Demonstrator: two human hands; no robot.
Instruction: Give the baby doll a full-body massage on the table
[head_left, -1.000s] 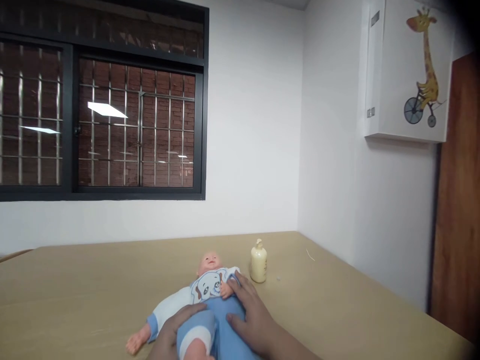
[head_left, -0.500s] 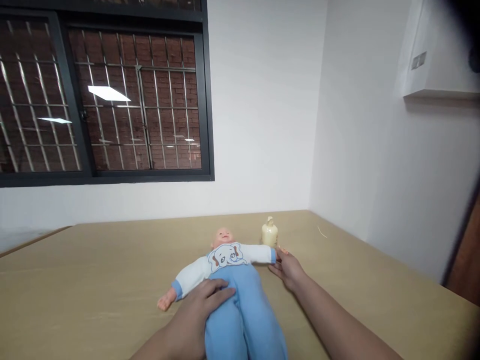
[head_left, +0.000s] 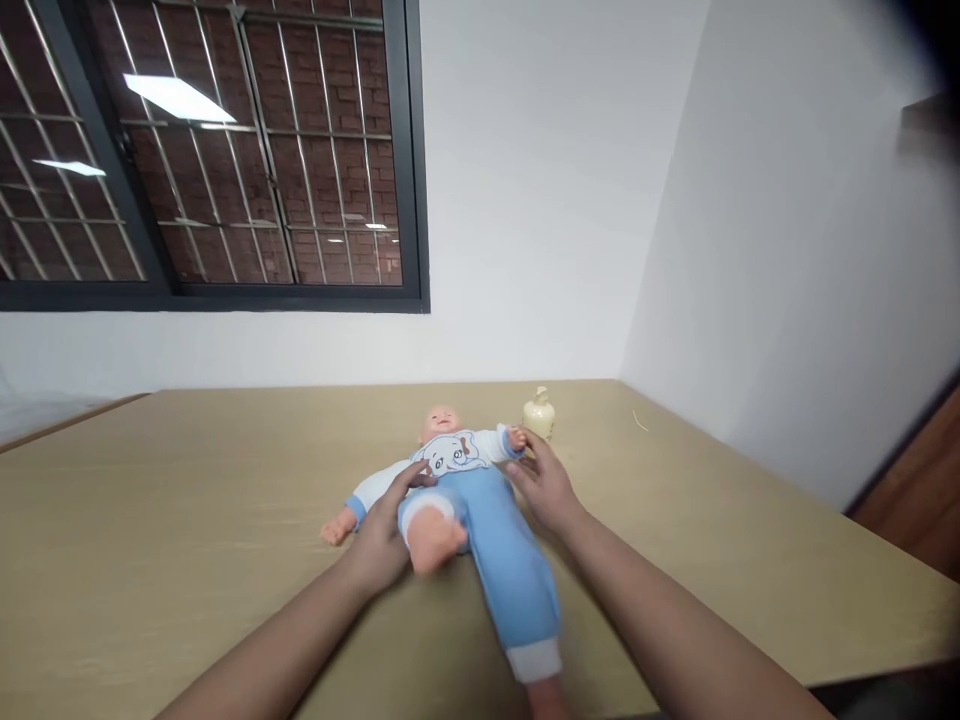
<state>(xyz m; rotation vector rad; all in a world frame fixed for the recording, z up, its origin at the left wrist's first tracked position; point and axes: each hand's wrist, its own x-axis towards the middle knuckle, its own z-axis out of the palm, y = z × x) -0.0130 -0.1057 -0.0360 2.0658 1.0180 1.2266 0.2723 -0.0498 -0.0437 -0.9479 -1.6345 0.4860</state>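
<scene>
Doll on table, prob. light, soft-bodied; best held round torso. L hand at bent leg, R hand by cuff; can't tell if fingers clamp.

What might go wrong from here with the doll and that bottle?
1. The right hand is close to the upright bottle, so a quick swing might tip it over.
2. The doll has its straight leg stretched toward the near edge of the table, so pulling it closer could leave the foot hanging off.
</scene>
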